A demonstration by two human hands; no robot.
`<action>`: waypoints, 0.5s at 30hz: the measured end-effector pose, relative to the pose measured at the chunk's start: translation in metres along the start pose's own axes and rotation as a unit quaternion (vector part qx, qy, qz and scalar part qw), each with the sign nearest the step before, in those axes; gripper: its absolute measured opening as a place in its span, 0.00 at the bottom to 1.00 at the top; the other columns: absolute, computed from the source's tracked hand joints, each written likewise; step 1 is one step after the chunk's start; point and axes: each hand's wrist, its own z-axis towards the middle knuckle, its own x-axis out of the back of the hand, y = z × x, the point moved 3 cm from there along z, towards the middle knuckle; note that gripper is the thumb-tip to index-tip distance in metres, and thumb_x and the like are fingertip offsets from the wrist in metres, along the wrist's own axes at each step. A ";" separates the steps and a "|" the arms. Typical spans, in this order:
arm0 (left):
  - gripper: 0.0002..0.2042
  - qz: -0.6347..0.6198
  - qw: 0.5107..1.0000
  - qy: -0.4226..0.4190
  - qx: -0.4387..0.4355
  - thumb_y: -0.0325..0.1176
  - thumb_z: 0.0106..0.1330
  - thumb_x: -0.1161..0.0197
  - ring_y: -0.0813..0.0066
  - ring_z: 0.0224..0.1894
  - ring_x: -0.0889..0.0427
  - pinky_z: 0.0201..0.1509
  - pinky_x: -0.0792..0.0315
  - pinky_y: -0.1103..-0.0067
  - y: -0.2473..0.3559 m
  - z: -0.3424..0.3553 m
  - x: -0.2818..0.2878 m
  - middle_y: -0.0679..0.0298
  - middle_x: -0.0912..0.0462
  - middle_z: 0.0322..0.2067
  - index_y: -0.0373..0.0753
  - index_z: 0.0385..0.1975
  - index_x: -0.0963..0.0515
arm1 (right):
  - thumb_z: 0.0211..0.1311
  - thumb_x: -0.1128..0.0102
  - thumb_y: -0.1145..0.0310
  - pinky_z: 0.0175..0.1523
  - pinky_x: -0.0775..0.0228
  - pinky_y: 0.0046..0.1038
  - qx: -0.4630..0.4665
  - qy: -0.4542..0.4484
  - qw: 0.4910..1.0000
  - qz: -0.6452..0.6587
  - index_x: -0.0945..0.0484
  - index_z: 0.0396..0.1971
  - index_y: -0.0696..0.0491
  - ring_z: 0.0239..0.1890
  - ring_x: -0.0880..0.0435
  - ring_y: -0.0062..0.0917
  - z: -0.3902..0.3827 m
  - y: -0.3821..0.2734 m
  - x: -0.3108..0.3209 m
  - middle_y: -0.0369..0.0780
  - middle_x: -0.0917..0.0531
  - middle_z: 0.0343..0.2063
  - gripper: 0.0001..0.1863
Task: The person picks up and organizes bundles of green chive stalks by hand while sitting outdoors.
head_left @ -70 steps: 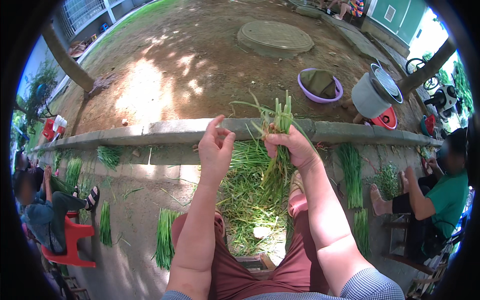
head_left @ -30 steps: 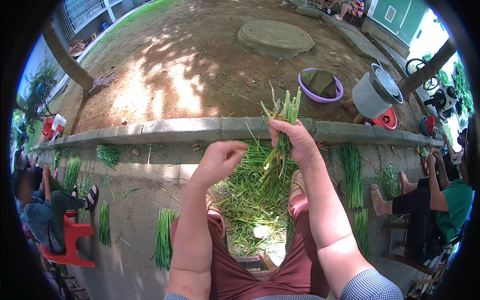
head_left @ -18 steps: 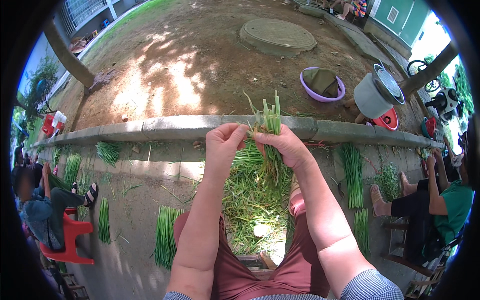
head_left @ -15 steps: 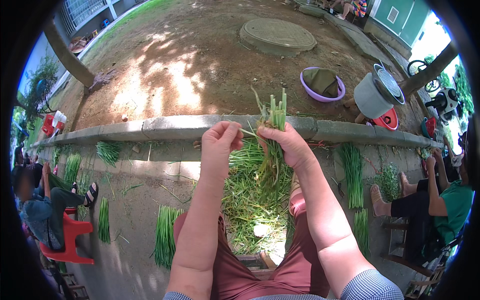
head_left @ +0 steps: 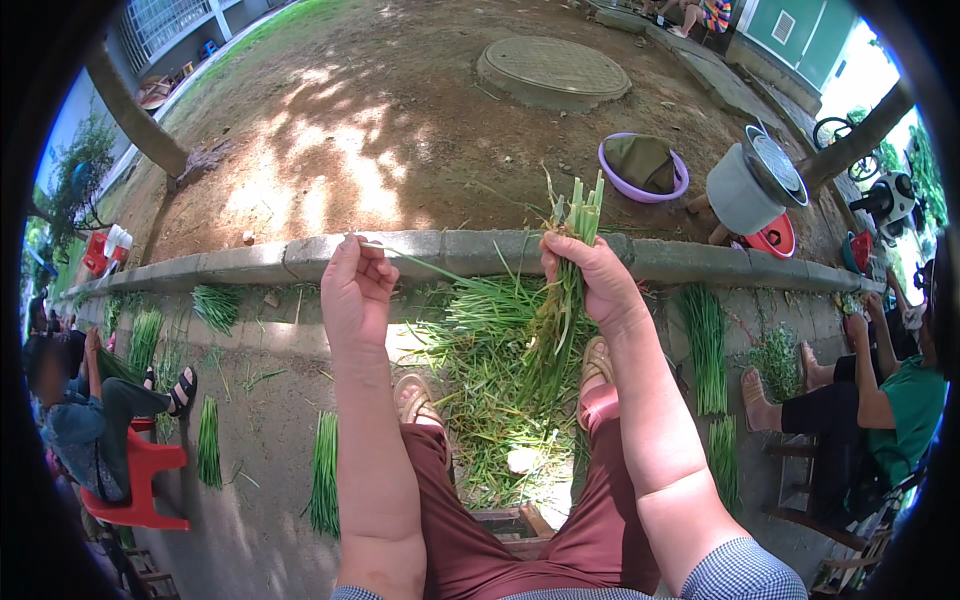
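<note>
Pavement (head_left: 270, 430), curb (head_left: 690, 263), dappled dirt (head_left: 450, 150), left hand (head_left: 358, 295) pinching stalk (head_left: 418, 262), right hand (head_left: 597, 280) clutching bundle (head_left: 560, 335)

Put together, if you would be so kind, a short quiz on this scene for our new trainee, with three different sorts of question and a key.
1. True or false: the right hand grips a bunch of greens.

2. What colour is the round basin that holds a dark olive item?
A) White
B) Purple
C) Yellow

3. Fill in: the left hand pinches a long, thin green ____ between its fingertips.

Key:
1. True
2. B
3. stalk
</note>
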 end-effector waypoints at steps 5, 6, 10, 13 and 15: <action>0.08 -0.015 0.999 -0.036 0.006 0.35 0.69 0.48 0.77 0.24 0.32 0.31 0.35 0.78 0.004 -0.006 -0.009 0.67 0.27 0.23 0.40 0.30 0.28 | 0.55 0.36 0.69 0.28 0.30 0.18 0.020 0.042 0.998 0.032 0.23 0.30 0.54 0.23 0.23 0.15 0.004 0.000 0.008 0.33 0.21 0.23 0.07; 0.08 -0.056 0.998 -0.024 -0.003 0.35 0.69 0.49 0.77 0.24 0.32 0.31 0.35 0.78 0.007 -0.002 -0.001 0.67 0.28 0.23 0.39 0.30 0.28 | 0.54 0.36 0.69 0.29 0.30 0.17 0.025 0.057 0.998 0.031 0.23 0.31 0.54 0.24 0.23 0.15 0.005 -0.001 0.012 0.33 0.20 0.23 0.07; 0.09 -0.180 0.982 -0.033 -0.044 0.34 0.69 0.52 0.76 0.24 0.33 0.32 0.36 0.78 0.028 0.007 0.022 0.67 0.28 0.23 0.39 0.30 0.28 | 0.52 0.34 0.70 0.30 0.29 0.18 0.067 0.122 0.990 0.010 0.22 0.32 0.55 0.24 0.22 0.15 0.010 -0.005 0.034 0.34 0.19 0.26 0.08; 0.09 -0.197 0.978 -0.043 -0.049 0.36 0.69 0.52 0.76 0.23 0.34 0.32 0.36 0.78 0.032 0.004 0.023 0.66 0.28 0.24 0.40 0.30 0.28 | 0.52 0.34 0.71 0.30 0.30 0.18 0.100 0.154 0.983 -0.022 0.22 0.32 0.55 0.24 0.22 0.16 0.009 -0.010 0.038 0.34 0.19 0.26 0.08; 0.09 -0.192 0.980 -0.048 -0.034 0.36 0.69 0.51 0.76 0.23 0.34 0.32 0.36 0.78 0.030 0.002 0.018 0.66 0.28 0.23 0.40 0.29 0.28 | 0.52 0.34 0.71 0.32 0.30 0.20 0.103 0.153 0.983 -0.015 0.22 0.32 0.55 0.24 0.23 0.16 0.010 -0.011 0.041 0.34 0.19 0.26 0.08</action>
